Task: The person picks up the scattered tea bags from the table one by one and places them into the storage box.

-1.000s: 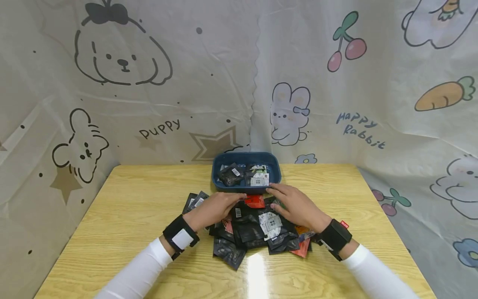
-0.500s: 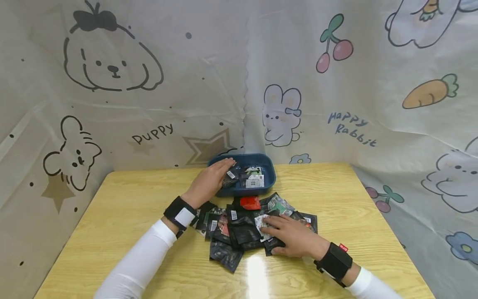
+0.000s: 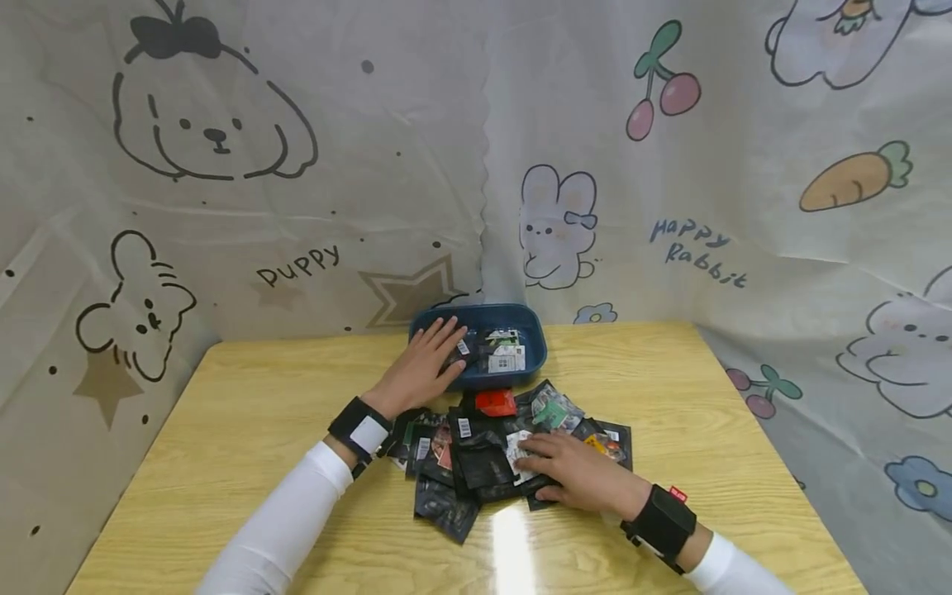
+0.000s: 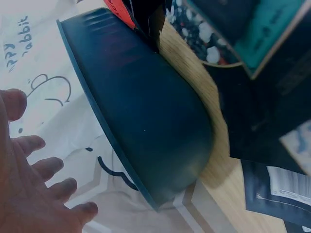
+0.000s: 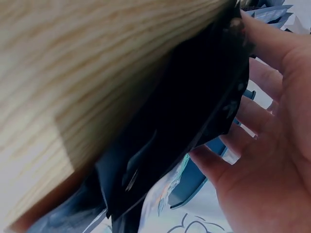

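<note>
My left hand [image 3: 420, 372] is over the left end of a dark blue plastic bin [image 3: 534, 370], fingers spread and holding nothing visible. Black packets [image 3: 464, 347] lie in the bin partly under that hand, beside white-and-green packets [image 3: 506, 360]. From the left wrist view, the fingers [image 4: 48, 167] stand above the rim on the bin's far side. My right hand [image 3: 583, 473] lies over the right part of a pile of flat packets, mostly black [image 3: 483, 463]. A white-printed packet [image 3: 518, 450] sits by its fingertips. The right wrist view has its fingers [image 5: 252, 114] loosely bent against a black packet [image 5: 194, 92].
The pile spreads in front of the bin on the wooden table [image 3: 283, 413], with a red packet [image 3: 495, 402] at the back and a green-printed one [image 3: 552, 411] to its right. A printed cloth [image 3: 416, 182] hangs behind the table.
From the front of the bin, my left hand has moved over its left end and its fingers have spread. My right hand has drawn back nearer to me, onto the pile's right front.
</note>
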`<state>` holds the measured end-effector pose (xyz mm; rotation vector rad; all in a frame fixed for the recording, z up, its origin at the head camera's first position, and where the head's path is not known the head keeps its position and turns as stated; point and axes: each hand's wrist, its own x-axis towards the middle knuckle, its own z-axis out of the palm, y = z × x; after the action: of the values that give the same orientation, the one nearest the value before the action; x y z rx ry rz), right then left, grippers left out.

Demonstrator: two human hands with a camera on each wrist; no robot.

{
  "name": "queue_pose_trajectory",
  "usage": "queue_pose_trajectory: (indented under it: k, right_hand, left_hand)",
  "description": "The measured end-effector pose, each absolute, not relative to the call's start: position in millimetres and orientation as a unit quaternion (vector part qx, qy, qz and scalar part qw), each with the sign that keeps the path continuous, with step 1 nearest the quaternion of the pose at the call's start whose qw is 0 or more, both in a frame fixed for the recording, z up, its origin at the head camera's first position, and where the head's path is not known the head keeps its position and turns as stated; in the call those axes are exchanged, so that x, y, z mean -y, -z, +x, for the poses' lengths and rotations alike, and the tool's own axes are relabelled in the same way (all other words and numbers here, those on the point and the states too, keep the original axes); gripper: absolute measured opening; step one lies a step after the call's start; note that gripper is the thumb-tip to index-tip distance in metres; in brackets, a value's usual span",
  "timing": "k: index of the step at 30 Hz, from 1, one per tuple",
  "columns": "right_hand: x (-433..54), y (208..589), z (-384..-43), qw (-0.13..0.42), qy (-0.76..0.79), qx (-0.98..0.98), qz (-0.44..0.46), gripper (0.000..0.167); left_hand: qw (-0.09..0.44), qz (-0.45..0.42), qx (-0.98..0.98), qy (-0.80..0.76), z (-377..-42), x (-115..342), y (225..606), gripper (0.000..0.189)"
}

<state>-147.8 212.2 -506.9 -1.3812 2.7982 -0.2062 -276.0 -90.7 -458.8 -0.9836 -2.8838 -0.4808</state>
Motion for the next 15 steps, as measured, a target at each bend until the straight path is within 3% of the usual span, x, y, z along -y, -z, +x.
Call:
queue_pose_trajectory:
  k: [10,15]
  right_hand:
    - [-209,499,-152,0.042,0.121,-0.894,-0.430,0.037]
    - [-206,499,-152,0.015,0.141,-0.885,-0.444,0.026]
  left_hand:
    - [0.018,-0.377,0.910,0.172,-230,100,452,0.059]
    - [-0.017,-0.389,0.904,0.175,-205,95,456,0.057]
